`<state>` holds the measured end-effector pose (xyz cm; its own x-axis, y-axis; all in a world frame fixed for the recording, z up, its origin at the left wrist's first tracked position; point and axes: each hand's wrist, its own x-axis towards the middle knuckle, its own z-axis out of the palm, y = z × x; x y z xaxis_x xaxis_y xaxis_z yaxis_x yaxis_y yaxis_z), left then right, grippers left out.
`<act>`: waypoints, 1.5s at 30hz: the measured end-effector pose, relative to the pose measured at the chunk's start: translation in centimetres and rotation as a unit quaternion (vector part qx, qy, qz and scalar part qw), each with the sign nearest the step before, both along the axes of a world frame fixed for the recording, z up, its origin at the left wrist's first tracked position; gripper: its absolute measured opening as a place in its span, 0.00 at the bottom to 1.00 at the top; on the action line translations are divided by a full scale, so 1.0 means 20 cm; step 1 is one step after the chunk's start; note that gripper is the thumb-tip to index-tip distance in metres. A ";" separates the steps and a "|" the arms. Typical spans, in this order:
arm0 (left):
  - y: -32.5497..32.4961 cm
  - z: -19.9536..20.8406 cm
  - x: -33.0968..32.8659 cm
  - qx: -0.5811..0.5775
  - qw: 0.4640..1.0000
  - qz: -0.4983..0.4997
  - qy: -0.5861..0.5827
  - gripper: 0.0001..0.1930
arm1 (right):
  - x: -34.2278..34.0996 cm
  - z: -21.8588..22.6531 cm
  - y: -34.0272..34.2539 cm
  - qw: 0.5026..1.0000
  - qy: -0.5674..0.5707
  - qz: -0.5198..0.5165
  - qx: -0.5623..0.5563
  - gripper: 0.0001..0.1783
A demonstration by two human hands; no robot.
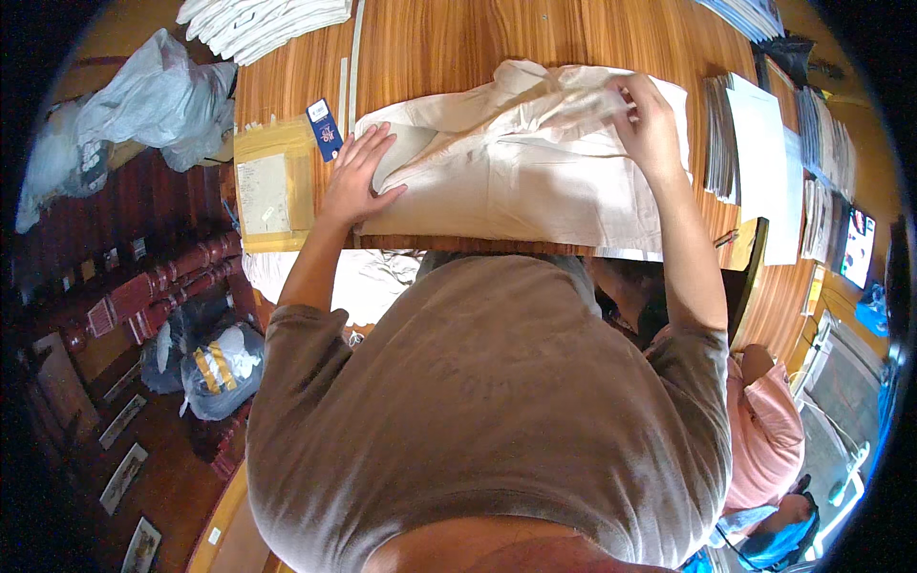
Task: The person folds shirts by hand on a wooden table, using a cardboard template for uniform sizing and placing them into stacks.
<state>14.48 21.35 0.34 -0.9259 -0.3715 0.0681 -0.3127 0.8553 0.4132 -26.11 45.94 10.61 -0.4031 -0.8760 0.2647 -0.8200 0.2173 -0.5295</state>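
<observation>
A cream-coloured cloth (554, 196) lies along the front edge of the wooden table, smooth near me and bunched into creases along its far side. It may be a garment, but its shape does not show which kind. My left hand (359, 180) rests with fingers spread at the cloth's left end, beside a greyish flat patch. Over the right end, my right hand (646, 119) is bent with thumb and fingers pinched together on the raised cloth. A dark blue card (324, 130) lies just past my left fingertips.
Folded white cloths (263, 24) are stacked at the far left. Yellow-taped cardboard (298, 177) sits left of my hand. On the right stand stacked folded items (722, 138) and white sheets (764, 162). A person in pink (769, 430) is at lower right; plastic bags (158, 100) hang over the left.
</observation>
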 end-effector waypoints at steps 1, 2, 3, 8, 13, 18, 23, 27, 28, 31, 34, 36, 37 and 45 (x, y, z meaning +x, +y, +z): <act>0.01 0.01 0.02 -0.009 1.000 0.003 -0.006 0.44 | 0.01 0.02 0.09 0.999 0.024 0.030 -0.016 0.22; 0.02 0.04 0.02 -0.008 1.000 -0.002 -0.022 0.45 | 0.03 0.03 0.23 0.995 0.092 0.042 -0.018 0.23; 0.03 0.05 0.03 -0.011 0.999 -0.003 -0.037 0.46 | 0.05 0.02 0.36 0.985 0.160 0.058 -0.019 0.23; 0.14 0.12 0.05 -0.028 0.989 0.020 -0.142 0.48 | 0.18 -0.24 0.77 0.935 0.194 0.241 0.176 0.18; 0.26 0.13 0.16 -0.034 0.986 0.054 -0.153 0.44 | 0.22 -0.40 0.88 0.964 0.131 0.167 0.163 0.17; 0.27 0.03 0.25 -0.039 0.994 0.062 -0.086 0.40 | 0.16 -0.24 0.79 0.968 0.209 0.088 0.107 0.18; 0.27 0.01 0.25 -0.047 0.994 0.057 -0.082 0.40 | 0.14 -0.28 0.80 0.979 0.114 0.108 0.128 0.28; 0.27 0.00 0.24 -0.050 0.994 0.059 -0.078 0.40 | 0.16 -0.39 0.93 0.989 0.068 -0.045 0.124 0.38; 0.27 -0.01 0.24 -0.046 0.994 0.060 -0.075 0.39 | 0.15 -0.49 0.98 0.980 0.091 -0.080 0.156 0.39; 0.27 -0.01 0.27 -0.045 0.994 0.065 -0.071 0.39 | 0.13 -0.53 1.07 0.964 0.101 -0.114 0.217 0.40; 0.27 0.02 0.26 -0.043 0.994 0.060 -0.078 0.37 | 0.09 -0.50 1.03 0.968 0.135 -0.116 0.180 0.32; 0.26 0.11 0.22 -0.021 0.996 0.055 -0.068 0.38 | 0.06 -0.41 0.79 0.985 0.065 -0.133 0.084 0.27; 0.25 0.14 0.20 -0.012 0.997 0.050 -0.064 0.38 | 0.05 -0.37 0.64 0.989 0.028 -0.143 0.035 0.25; 0.20 0.04 0.23 -0.002 0.996 0.041 -0.074 0.40 | -0.19 -0.36 -0.63 0.890 -0.126 0.236 0.369 0.35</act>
